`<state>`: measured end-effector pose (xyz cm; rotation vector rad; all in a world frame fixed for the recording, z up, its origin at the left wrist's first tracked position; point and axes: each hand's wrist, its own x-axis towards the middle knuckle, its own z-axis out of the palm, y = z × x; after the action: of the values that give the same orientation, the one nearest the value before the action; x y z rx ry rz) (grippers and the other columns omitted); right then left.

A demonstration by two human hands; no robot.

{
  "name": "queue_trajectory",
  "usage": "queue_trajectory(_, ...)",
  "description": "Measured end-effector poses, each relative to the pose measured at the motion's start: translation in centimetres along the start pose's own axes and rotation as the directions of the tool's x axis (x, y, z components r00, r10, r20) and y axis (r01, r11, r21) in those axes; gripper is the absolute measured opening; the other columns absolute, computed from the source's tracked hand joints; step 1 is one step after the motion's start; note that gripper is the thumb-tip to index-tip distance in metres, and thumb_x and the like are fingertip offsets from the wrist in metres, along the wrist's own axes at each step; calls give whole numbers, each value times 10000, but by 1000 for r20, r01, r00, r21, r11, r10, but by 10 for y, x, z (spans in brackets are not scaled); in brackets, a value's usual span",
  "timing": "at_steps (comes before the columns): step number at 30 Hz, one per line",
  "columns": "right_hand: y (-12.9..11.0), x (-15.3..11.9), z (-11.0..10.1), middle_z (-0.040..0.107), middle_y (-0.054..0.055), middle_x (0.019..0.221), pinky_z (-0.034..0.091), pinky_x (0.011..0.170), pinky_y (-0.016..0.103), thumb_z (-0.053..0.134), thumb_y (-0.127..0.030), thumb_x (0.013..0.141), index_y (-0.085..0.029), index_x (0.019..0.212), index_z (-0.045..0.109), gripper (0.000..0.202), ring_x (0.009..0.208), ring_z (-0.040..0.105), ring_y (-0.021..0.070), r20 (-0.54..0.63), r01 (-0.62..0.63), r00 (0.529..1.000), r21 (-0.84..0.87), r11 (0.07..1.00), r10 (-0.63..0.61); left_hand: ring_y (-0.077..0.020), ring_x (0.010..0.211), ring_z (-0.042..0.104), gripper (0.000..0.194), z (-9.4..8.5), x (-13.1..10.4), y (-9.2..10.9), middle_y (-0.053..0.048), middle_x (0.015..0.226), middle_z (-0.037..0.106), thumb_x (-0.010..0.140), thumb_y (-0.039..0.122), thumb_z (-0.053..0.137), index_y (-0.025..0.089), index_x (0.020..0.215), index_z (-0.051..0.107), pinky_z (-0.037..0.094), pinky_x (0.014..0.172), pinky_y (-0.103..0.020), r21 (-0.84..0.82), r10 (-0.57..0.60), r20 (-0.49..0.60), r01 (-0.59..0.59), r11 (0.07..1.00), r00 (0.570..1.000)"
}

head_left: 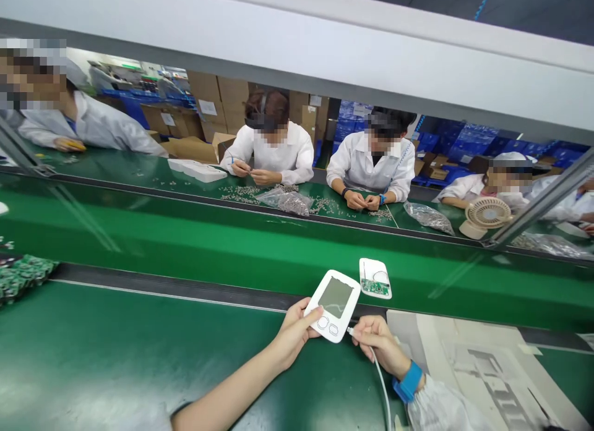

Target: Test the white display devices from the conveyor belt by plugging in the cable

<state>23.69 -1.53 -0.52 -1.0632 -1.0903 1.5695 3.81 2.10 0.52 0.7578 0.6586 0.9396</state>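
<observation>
My left hand (301,326) is closed around the lower left side of a white handheld device (314,298), its thumb resting on the front. The device has a grey screen (336,297) and two outlined buttons below it. Pinched between the fingers of my right hand (378,341) is the plug of a white cable (383,381), its tip close to the device's lower right edge. Whether the plug touches the device I cannot tell. The cable hangs down toward the bottom of the view. Just beyond lies a white casing (374,270) with a green circuit board showing.
A green conveyor belt (195,239) crosses ahead of my green table (139,357). Green circuit boards (28,276) are heaped at left, and a cardboard sheet (445,357) lies at right. Opposite, several people in white coats handle small parts near plastic bags (290,200) and a fan (488,213).
</observation>
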Motion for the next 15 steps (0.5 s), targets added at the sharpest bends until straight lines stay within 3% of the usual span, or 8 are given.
queue_trajectory(15, 4, 0, 1, 551, -19, 449, 169, 316, 184, 672, -314, 696, -128, 602, 587, 225, 285, 343, 30, -10, -4, 1000, -78, 997, 3, -198, 774, 617, 333, 1, 0, 0, -103, 899, 640, 723, 314, 653, 119, 967, 539, 520, 693, -357, -10, 25, 0, -25, 1000, 1000)
